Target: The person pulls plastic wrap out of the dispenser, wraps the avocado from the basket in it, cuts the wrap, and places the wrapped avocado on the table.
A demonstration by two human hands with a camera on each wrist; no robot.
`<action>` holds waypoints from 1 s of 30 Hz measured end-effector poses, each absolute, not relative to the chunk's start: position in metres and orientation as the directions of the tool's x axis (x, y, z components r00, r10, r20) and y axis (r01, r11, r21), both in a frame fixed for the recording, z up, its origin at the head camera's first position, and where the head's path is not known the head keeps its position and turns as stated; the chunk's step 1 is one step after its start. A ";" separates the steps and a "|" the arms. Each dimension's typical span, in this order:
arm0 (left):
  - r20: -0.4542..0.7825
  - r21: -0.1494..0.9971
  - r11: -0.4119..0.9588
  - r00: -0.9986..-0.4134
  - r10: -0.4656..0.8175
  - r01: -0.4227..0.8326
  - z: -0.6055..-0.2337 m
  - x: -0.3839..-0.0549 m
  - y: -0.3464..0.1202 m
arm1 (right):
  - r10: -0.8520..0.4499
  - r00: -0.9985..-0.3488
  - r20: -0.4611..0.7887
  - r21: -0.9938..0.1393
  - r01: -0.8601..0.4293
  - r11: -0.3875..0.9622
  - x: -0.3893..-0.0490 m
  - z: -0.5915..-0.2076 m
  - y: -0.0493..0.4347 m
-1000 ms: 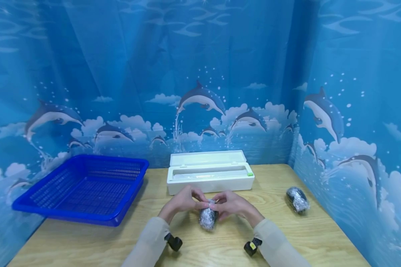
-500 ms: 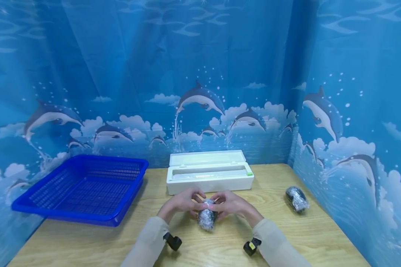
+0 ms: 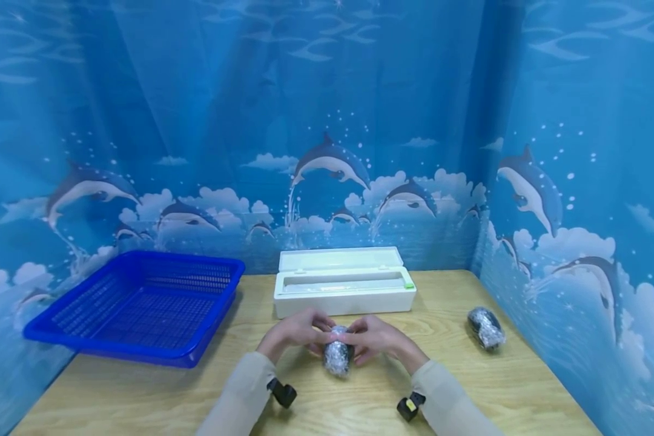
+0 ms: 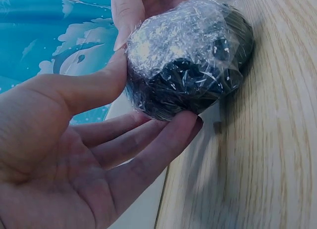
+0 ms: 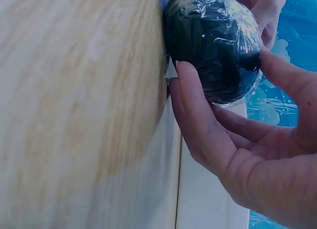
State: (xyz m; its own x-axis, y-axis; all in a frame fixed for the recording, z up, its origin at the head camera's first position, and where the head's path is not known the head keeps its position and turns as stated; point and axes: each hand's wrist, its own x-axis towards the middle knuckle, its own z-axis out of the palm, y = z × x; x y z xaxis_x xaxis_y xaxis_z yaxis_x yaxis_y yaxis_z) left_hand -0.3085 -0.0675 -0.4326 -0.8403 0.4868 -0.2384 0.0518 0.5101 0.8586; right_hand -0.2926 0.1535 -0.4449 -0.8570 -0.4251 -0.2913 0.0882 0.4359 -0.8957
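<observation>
A dark, rounded object wrapped in crinkled cling film (image 3: 337, 358) is at the middle of the table, between both hands. What lies under the film cannot be told. My left hand (image 3: 301, 332) holds its left side, thumb on top and fingers curled beneath, as the left wrist view shows on the wrapped object (image 4: 190, 56). From the right, my right hand (image 3: 375, 339) grips it likewise, with the thumb against the film and fingertips under the dark side (image 5: 213, 46). The two thumbs nearly meet on top.
Behind the hands stands a white cling film box (image 3: 344, 303) with its lid raised. A blue plastic basket (image 3: 191, 351) sits at the left. Another film-wrapped dark object (image 3: 486, 329) lies near the right edge of the wooden table (image 3: 447, 387). A dolphin-print curtain surrounds the table.
Both hands stay on the wrapped object and their thumbs shift slightly over its top. The box, basket and second wrapped object keep their places.
</observation>
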 end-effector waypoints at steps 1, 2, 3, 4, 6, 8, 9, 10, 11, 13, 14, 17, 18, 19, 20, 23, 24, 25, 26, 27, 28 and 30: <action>-0.240 0.857 0.513 -0.839 0.489 0.054 -0.433 -0.309 -0.067 | -0.430 -0.854 -0.293 -0.895 0.087 0.437 -0.292 -0.445 0.154; -0.242 0.856 0.515 -0.838 0.489 0.053 -0.433 -0.309 -0.067 | -0.435 -0.850 -0.296 -0.895 0.089 0.437 -0.292 -0.445 0.154; -0.242 0.854 0.516 -0.837 0.491 0.056 -0.434 -0.310 -0.067 | -0.439 -0.849 -0.296 -0.896 0.088 0.435 -0.292 -0.445 0.155; -0.242 0.853 0.519 -0.835 0.495 0.060 -0.435 -0.310 -0.067 | -0.443 -0.846 -0.295 -0.898 0.088 0.430 -0.292 -0.445 0.155; -0.248 0.851 0.522 -0.829 0.502 0.062 -0.436 -0.311 -0.067 | -0.456 -0.841 -0.291 -0.903 0.083 0.422 -0.293 -0.446 0.156; -0.262 0.849 0.525 -0.820 0.508 0.054 -0.438 -0.312 -0.067 | -0.467 -0.836 -0.286 -0.907 0.079 0.414 -0.293 -0.446 0.157; -0.268 0.849 0.526 -0.815 0.514 0.053 -0.438 -0.313 -0.067 | -0.473 -0.835 -0.283 -0.908 0.075 0.412 -0.293 -0.447 0.157; -0.274 0.849 0.526 -0.810 0.518 0.048 -0.439 -0.313 -0.067 | -0.478 -0.833 -0.279 -0.910 0.071 0.408 -0.294 -0.447 0.158; -0.282 0.851 0.524 -0.806 0.520 0.041 -0.439 -0.313 -0.068 | -0.483 -0.831 -0.275 -0.912 0.067 0.404 -0.294 -0.447 0.158; -0.291 0.859 0.512 -0.797 0.530 0.027 -0.440 -0.313 -0.068 | -0.488 -0.831 -0.268 -0.915 0.061 0.399 -0.294 -0.447 0.158; -0.289 0.862 0.506 -0.794 0.534 0.026 -0.440 -0.313 -0.068 | -0.490 -0.830 -0.266 -0.916 0.060 0.396 -0.295 -0.447 0.159; -0.274 0.873 0.487 -0.794 0.542 0.032 -0.440 -0.313 -0.069 | -0.489 -0.833 -0.259 -0.917 0.053 0.395 -0.295 -0.445 0.159; -0.264 0.877 0.479 -0.796 0.545 0.037 -0.440 -0.313 -0.069 | -0.487 -0.834 -0.260 -0.916 0.053 0.398 -0.296 -0.445 0.159; -0.252 0.880 0.473 -0.799 0.545 0.045 -0.440 -0.313 -0.069 | -0.484 -0.836 -0.258 -0.916 0.052 0.398 -0.296 -0.444 0.160; -0.238 0.885 0.463 -0.804 0.545 0.051 -0.439 -0.312 -0.069 | -0.478 -0.840 -0.257 -0.916 0.054 0.398 -0.296 -0.444 0.160; -0.193 0.898 0.435 -0.821 0.537 0.073 -0.436 -0.311 -0.068 | -0.449 -0.859 -0.246 -0.915 0.053 0.401 -0.297 -0.442 0.160; -0.174 0.900 0.428 -0.829 0.531 0.086 -0.435 -0.311 -0.068 | -0.435 -0.868 -0.240 -0.914 0.050 0.403 -0.297 -0.441 0.159; -0.157 0.901 0.424 -0.837 0.524 0.096 -0.434 -0.311 -0.067 | -0.420 -0.878 -0.231 -0.913 0.047 0.406 -0.297 -0.441 0.159; -0.140 0.903 0.416 -0.844 0.518 0.105 -0.433 -0.310 -0.067 | -0.405 -0.886 -0.225 -0.912 0.044 0.408 -0.297 -0.440 0.159; -0.121 0.904 0.411 -0.851 0.510 0.118 -0.432 -0.310 -0.067 | -0.394 -0.893 -0.217 -0.911 0.040 0.411 -0.297 -0.439 0.158; -0.103 0.901 0.413 -0.860 0.499 0.132 -0.431 -0.310 -0.067 | -0.383 -0.899 -0.213 -0.909 0.038 0.415 -0.296 -0.438 0.158; -0.063 0.899 0.407 -0.871 0.488 0.163 -0.430 -0.310 -0.067 | -0.376 -0.904 -0.205 -0.910 0.035 0.412 -0.297 -0.437 0.157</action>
State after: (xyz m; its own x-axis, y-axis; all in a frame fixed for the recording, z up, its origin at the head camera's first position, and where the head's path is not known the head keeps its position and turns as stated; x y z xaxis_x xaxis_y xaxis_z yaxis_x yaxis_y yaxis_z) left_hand -0.3104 -0.0673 -0.4300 -0.8705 0.4880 -0.0634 0.1626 0.4069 0.8989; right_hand -0.2966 0.1571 -0.4370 -0.9039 -0.3756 -0.2048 0.0351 0.4121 -0.9105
